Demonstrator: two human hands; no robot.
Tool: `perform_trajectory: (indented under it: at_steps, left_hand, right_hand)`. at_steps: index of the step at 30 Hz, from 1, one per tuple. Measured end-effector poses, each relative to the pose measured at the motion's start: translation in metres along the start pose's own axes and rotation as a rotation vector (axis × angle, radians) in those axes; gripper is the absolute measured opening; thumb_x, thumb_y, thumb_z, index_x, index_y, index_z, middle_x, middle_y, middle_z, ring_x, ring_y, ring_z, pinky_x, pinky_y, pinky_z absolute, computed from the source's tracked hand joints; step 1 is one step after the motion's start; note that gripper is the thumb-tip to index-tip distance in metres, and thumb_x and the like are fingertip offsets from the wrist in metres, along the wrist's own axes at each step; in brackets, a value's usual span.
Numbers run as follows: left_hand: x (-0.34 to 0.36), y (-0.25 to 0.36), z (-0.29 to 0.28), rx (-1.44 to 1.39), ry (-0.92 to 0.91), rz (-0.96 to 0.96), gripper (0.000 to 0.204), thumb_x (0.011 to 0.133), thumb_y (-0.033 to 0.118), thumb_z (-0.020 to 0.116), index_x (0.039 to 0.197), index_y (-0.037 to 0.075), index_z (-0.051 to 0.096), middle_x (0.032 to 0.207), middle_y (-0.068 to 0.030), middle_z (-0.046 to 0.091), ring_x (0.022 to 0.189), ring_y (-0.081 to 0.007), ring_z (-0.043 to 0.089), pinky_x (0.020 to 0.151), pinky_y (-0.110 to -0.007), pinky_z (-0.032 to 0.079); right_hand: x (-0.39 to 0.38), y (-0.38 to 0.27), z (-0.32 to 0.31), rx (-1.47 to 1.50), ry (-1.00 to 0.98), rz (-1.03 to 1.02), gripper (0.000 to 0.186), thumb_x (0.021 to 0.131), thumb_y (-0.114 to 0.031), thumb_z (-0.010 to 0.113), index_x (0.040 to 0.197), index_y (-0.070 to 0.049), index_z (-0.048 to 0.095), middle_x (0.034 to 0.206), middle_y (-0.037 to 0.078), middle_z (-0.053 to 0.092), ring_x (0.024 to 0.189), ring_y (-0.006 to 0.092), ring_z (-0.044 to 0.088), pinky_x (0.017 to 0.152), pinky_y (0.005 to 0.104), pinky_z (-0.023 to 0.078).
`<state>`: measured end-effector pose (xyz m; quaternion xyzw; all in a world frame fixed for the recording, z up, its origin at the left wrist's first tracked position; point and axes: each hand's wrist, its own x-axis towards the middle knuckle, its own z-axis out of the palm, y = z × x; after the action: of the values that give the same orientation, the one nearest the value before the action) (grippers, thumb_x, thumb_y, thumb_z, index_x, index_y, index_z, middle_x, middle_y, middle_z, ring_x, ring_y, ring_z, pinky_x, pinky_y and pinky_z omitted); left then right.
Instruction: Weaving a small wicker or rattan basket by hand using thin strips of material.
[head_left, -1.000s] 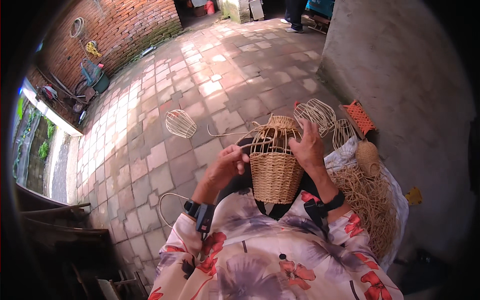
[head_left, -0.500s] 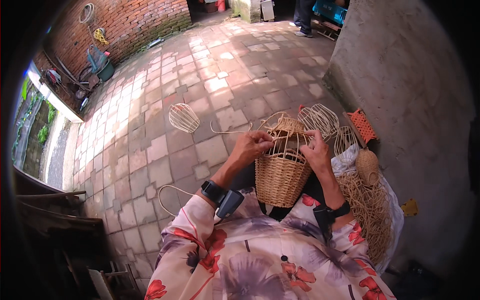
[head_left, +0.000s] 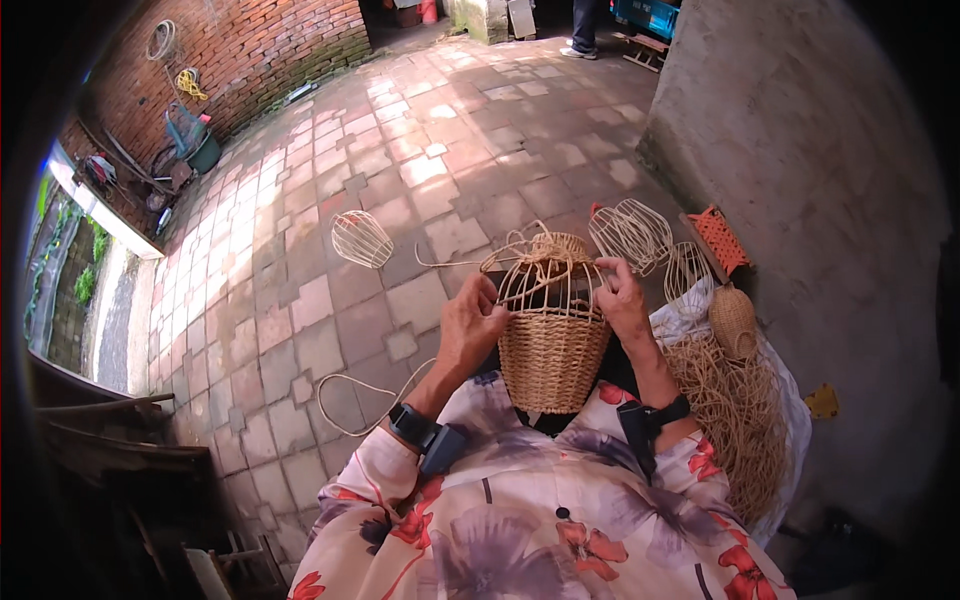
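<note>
A half-woven basket (head_left: 553, 360) stands between my knees. Its lower part is tightly woven straw-coloured cord; bare ribs rise above it to a small woven neck (head_left: 558, 245). My left hand (head_left: 472, 325) is closed at the left side of the open ribs, its thumb and fingers pinching a thin cord (head_left: 520, 292) that crosses them. At the right side, my right hand (head_left: 624, 300) grips the ribs between thumb and fingers. Loose cord loops over the neck, and another length (head_left: 340, 376) curves past my left forearm. My right fingertips are partly hidden.
Bare rib frames (head_left: 362, 239) (head_left: 632, 236) lie on the paving, left and right of the basket. At my right, a white sack (head_left: 790, 440) holds tangled cord (head_left: 715, 420) and a small woven piece (head_left: 733, 320). A plastered wall (head_left: 810, 160) rises beyond. A person's legs (head_left: 584, 25) stand far back.
My left hand has moved left and down from the middle of the ribs to their left side, drawing the cord across. My right hand stays at the right side, slightly shifted.
</note>
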<state>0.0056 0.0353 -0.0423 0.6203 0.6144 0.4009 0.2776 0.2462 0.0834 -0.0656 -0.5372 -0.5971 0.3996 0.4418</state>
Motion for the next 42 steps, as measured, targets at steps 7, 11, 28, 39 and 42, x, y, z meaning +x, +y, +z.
perform_trajectory:
  at_steps: [7, 11, 28, 39, 42]
  left_hand:
    - [-0.014, -0.146, -0.047, 0.257, 0.167, -0.340, 0.021, 0.074, 0.022, 0.061, 0.087, 0.006, 0.058, 0.073, -0.0144, 0.063, 0.071, -0.0332, 0.062, 0.063, -0.043, 0.048]
    - [-0.037, -0.191, -0.110, -0.201, 0.129, -0.839, 0.033, 0.071, 0.030, 0.071, 0.095, 0.008, 0.065, 0.081, -0.0010, 0.061, 0.068, -0.0164, 0.056, 0.061, -0.032, 0.047]
    - [0.025, 0.006, -0.023, 0.081, -0.294, 0.255, 0.019, 0.077, 0.017, 0.058, 0.085, 0.002, 0.068, 0.075, -0.0156, 0.064, 0.067, -0.0279, 0.063, 0.063, -0.036, 0.049]
    - [-0.027, -0.211, -0.221, 0.986, 0.259, -0.278, 0.017, 0.077, 0.018, 0.059, 0.087, 0.009, 0.070, 0.085, -0.0165, 0.064, 0.084, -0.0324, 0.063, 0.070, -0.041, 0.049]
    - [0.005, -0.130, -0.147, 0.461, 0.242, 0.074, 0.014, 0.078, 0.012, 0.065, 0.091, 0.010, 0.071, 0.082, -0.0129, 0.061, 0.074, -0.0268, 0.063, 0.066, -0.037, 0.050]
  right_hand:
    - [0.000, 0.005, -0.003, -0.056, 0.016, -0.015, 0.042, 0.073, -0.007, 0.059, 0.114, -0.002, 0.051, 0.065, 0.005, 0.054, 0.059, 0.0111, 0.050, 0.059, 0.0278, 0.043]
    - [0.000, 0.005, -0.004, -0.052, 0.016, -0.019, 0.042, 0.074, -0.007, 0.059, 0.114, -0.002, 0.051, 0.065, 0.005, 0.055, 0.059, 0.0106, 0.051, 0.058, 0.0278, 0.043]
    - [0.000, 0.005, -0.008, 0.028, -0.014, -0.056, 0.041, 0.075, -0.003, 0.057, 0.115, -0.002, 0.051, 0.061, 0.000, 0.047, 0.057, 0.0064, 0.044, 0.054, 0.0238, 0.038]
    - [0.006, 0.015, -0.016, 0.176, -0.087, 0.010, 0.039, 0.078, -0.002, 0.055, 0.117, -0.004, 0.049, 0.066, 0.001, 0.058, 0.056, 0.0052, 0.049, 0.052, 0.0220, 0.039]
    - [0.005, 0.013, -0.015, 0.166, -0.096, 0.000, 0.040, 0.078, -0.001, 0.054, 0.118, -0.003, 0.048, 0.067, 0.001, 0.058, 0.056, 0.0051, 0.049, 0.052, 0.0215, 0.039]
